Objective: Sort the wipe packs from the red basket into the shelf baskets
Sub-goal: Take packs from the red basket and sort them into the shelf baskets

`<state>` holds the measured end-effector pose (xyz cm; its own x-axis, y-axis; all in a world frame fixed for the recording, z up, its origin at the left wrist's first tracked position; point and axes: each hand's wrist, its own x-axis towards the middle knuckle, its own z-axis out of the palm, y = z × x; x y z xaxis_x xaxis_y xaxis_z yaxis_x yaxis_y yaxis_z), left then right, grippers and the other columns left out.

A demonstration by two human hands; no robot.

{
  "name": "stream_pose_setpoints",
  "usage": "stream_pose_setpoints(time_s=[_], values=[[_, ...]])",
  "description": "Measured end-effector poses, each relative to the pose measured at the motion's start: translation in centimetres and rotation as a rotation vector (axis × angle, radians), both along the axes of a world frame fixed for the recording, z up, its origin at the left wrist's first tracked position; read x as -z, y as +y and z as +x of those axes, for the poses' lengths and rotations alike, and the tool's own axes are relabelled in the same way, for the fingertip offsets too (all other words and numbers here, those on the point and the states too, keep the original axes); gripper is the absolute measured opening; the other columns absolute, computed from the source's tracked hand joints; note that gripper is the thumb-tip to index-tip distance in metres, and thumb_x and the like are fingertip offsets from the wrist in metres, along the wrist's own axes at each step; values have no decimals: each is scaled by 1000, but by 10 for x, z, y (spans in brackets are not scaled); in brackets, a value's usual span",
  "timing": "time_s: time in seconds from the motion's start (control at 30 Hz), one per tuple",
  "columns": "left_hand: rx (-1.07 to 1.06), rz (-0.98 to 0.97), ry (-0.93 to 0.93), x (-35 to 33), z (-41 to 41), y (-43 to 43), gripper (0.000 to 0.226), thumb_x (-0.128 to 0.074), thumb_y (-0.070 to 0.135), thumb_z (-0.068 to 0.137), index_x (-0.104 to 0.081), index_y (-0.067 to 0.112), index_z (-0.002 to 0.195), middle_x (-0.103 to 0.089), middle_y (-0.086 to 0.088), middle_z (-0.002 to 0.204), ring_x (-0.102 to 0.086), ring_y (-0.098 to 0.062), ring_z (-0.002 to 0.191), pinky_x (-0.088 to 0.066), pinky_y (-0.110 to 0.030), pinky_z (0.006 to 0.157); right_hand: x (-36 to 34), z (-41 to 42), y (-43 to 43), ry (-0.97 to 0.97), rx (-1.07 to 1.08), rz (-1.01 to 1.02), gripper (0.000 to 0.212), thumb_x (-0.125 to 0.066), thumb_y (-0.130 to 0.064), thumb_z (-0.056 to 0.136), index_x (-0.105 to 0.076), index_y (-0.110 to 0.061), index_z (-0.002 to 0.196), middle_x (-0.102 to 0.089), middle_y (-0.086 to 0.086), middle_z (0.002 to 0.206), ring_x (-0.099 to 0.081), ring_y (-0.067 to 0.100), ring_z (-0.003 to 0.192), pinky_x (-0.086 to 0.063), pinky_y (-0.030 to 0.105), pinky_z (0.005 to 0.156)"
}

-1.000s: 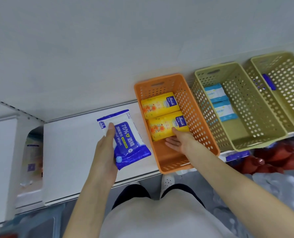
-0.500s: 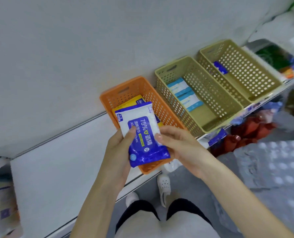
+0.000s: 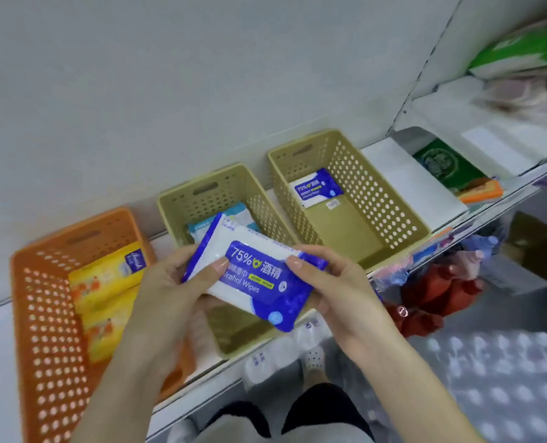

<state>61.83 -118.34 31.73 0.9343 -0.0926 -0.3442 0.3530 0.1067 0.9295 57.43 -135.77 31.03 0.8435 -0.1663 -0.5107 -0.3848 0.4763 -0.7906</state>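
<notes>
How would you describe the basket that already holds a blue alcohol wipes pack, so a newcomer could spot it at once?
On the white shelf stand three perforated baskets in a row, one orange basket and two tan. It is the rightmost tan basket. Its tan neighbour holds light-blue packs; this one holds a single blue-and-white pack at its back end.

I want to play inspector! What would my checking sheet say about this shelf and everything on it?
Surface: white shelf, three baskets side by side.
Job's things: blue wipes pack held in front of middle beige basket; yellow packs in orange basket; matching blue pack in right beige basket.
Clutter: green packet and orange item at shelf's right end.
Hands: left hand and right hand both pinch the blue wipes pack.
Cables: nothing seen.
Surroundings: grey wall; red items below.
</notes>
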Motion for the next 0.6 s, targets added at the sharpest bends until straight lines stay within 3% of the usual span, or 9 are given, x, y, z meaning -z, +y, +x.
stream_pose_setpoints(time_s=[0.13, 0.23, 0.3, 0.37, 0.43, 0.53, 0.6], values=[[-110, -171, 145, 5, 9, -108, 15, -59, 1, 85, -62, 10, 97, -75, -3, 88, -71, -12, 75, -59, -26, 61, -9, 16, -79, -16, 116, 126, 34, -72, -14, 63, -67, -9, 96, -74, 10, 97, -71, 20, 85, -57, 30, 77], [-114, -146, 152, 6, 13, -155, 15, -60, 3, 86, -60, 9, 99, -75, -4, 93, -71, -15, 81, -60, -30, 69, -7, 27, -108, 54, 127, 210, 37, -71, -11, 69, -66, -7, 105, -74, 9, 100, -71, 20, 90, -59, 28, 75], [-122, 47, 71, 17, 20, -168, 10, -63, 8, 87, -60, 13, 95, -74, 0, 90, -69, -13, 82, -56, -24, 70, -1, 41, -120, 140, 113, 293, 30, -69, -5, 76, -66, -7, 106, -74, 10, 97, -72, 19, 86, -60, 29, 74], [-135, 368, -76, 35, 28, -167, 5, -62, 19, 89, -60, 17, 94, -69, 2, 95, -65, -15, 88, -50, -23, 75, 11, 58, -129, 261, 85, 321, 26, -69, -4, 78, -66, -8, 104, -75, 10, 93, -73, 20, 82, -59, 33, 75], [-100, 700, -204, 51, 34, -161, 27, -58, 34, 91, -59, 16, 111, -60, -1, 116, -56, -17, 110, -43, -27, 94, 27, 76, -139, 385, 68, 291, 24, -71, -7, 79, -62, -8, 102, -75, 11, 87, -72, 21, 81, -59, 33, 72], [170, 1052, -300, 72, 40, -158, 62, -39, 62, 91, -37, 27, 142, -26, -3, 155, -18, -18, 144, -17, -34, 115, 48, 98, -154, 517, 90, 292, 24, -70, -6, 82, -58, -6, 103, -70, 14, 90, -68, 25, 82, -58, 32, 54], [335, 1098, -299, 82, 41, -162, 67, -28, 72, 87, -17, 44, 147, 1, 7, 160, 15, -12, 146, -1, -37, 118, 61, 110, -162, 557, 77, 229, 22, -69, -3, 82, -58, -5, 101, -69, 15, 93, -67, 25, 82, -56, 33, 52]])
